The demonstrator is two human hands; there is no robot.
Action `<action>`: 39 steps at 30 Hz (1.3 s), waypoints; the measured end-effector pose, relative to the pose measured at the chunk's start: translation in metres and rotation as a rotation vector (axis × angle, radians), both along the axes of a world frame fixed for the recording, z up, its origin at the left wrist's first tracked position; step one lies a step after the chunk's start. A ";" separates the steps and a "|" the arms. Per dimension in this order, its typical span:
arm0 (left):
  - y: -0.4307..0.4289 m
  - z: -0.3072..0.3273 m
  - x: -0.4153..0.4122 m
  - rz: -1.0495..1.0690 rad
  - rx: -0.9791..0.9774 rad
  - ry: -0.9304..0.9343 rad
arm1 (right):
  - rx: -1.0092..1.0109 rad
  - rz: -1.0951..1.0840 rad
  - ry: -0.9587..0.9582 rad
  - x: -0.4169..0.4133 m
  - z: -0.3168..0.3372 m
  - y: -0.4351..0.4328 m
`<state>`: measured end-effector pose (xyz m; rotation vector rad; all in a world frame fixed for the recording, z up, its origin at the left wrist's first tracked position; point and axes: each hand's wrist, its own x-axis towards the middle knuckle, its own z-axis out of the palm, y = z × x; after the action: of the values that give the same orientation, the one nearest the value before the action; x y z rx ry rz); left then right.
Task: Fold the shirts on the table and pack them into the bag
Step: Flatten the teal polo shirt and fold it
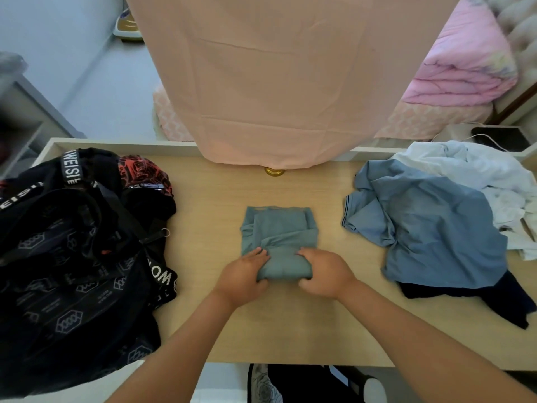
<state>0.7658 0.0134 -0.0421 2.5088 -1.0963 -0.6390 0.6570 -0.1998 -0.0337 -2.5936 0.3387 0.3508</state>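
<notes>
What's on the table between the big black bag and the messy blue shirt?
In the head view, the half-folded grey-green shirt lies there, gripped by the left hand and right hand, with bare table on either side.

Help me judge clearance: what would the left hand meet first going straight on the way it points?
Likely the flat far part of the grey-green shirt that the left hand grips.

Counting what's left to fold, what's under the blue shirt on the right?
A dark navy garment sticks out from under the blue shirt at its near edge. Whether the white clothes beside it run underneath is hidden.
</notes>
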 end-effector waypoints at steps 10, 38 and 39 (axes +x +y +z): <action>-0.003 0.022 0.011 0.586 -0.224 0.170 | 0.322 -0.447 -0.051 0.008 0.012 -0.007; -0.026 -0.002 0.000 0.680 -0.061 0.221 | -0.236 0.077 0.000 0.031 -0.017 0.021; -0.022 0.000 0.004 0.709 -0.051 0.242 | -0.263 0.102 0.005 0.030 -0.014 0.025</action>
<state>0.7701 -0.0082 -0.0422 2.4484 -0.1048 -0.6537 0.6870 -0.1750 -0.0479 -2.8754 0.2705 0.3695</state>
